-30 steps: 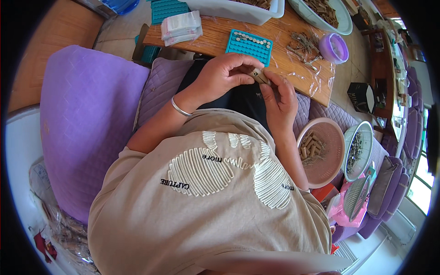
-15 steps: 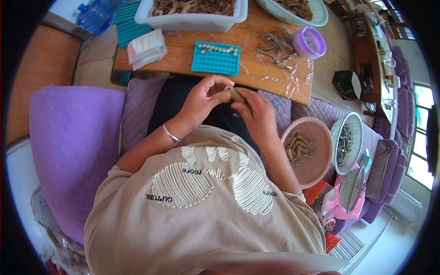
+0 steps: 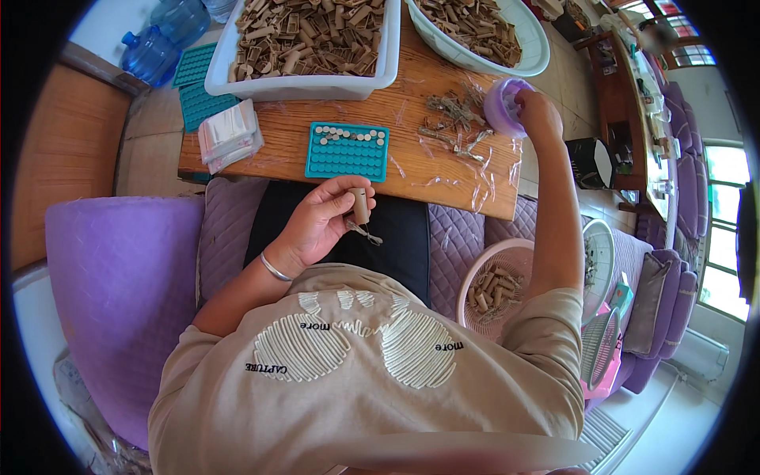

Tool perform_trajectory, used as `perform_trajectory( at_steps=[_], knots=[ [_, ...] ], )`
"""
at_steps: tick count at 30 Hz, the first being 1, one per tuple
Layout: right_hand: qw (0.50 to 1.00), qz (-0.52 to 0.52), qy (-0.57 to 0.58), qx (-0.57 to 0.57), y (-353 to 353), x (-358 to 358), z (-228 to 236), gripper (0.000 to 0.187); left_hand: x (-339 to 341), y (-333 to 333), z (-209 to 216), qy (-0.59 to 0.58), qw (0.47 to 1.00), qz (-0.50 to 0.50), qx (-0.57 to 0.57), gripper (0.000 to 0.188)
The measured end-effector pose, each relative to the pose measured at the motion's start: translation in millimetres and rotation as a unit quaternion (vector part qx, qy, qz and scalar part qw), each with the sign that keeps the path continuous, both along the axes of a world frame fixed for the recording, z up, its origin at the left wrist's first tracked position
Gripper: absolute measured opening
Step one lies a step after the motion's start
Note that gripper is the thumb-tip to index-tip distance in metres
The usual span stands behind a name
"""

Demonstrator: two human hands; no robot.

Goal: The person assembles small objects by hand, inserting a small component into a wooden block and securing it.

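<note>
My left hand [image 3: 321, 214] pinches a small tan tube [image 3: 361, 206] upright between thumb and fingers, above my lap. A thin greyish string bundle [image 3: 366, 233] hangs just below the tube. Off to the far right, my right hand [image 3: 538, 115] reaches into a purple bowl [image 3: 501, 119] on the table corner. Its fingertips are down inside the rim, so what they hold, if anything, is hidden. In front of my left hand lies a teal tray [image 3: 346, 169] with rows of round pits. Several small whitish discs [image 3: 348, 134] sit in its far rows.
A white tub [image 3: 305, 92] and a pale green basket [image 3: 540, 47] hold many tan pieces on the wooden table [image 3: 443, 186]. Grey string bundles [image 3: 455, 119] lie beside the bowl, clear bags [image 3: 229, 138] at left. A pink basket [image 3: 475, 277] with tubes stands at my right.
My right hand has left the tan tube and moved far right into the purple bowl. My left hand keeps the tube, now held upright. The view has shifted, showing more of the tub.
</note>
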State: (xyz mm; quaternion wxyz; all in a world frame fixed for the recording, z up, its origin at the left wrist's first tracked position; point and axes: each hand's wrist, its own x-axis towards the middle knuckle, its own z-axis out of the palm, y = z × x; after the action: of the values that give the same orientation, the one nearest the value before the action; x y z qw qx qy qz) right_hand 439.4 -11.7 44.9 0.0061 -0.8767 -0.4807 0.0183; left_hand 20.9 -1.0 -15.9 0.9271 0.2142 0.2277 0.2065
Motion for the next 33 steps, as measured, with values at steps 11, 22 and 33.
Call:
perform_trajectory(
  at_steps=[11, 22, 33],
  knots=[
    [1.0, -0.012, 0.002, 0.003, 8.7, 3.1, 6.9, 0.015, -4.2, 4.4, -5.4, -0.008, 1.0, -0.011, -0.013, 0.027],
    [0.862, -0.009, 0.358, 0.36, -40.2, -75.5, 7.8, 0.013, -24.9, -18.0, 6.3, -0.041, 0.999, -0.004, -0.005, 0.031],
    [0.862, 0.198, 0.236, 0.403, -100.7, -308.0, -16.6, 0.031, -27.4, -32.4, 18.5, -0.101, 0.995, 0.013, 0.016, 0.032]
  ],
)
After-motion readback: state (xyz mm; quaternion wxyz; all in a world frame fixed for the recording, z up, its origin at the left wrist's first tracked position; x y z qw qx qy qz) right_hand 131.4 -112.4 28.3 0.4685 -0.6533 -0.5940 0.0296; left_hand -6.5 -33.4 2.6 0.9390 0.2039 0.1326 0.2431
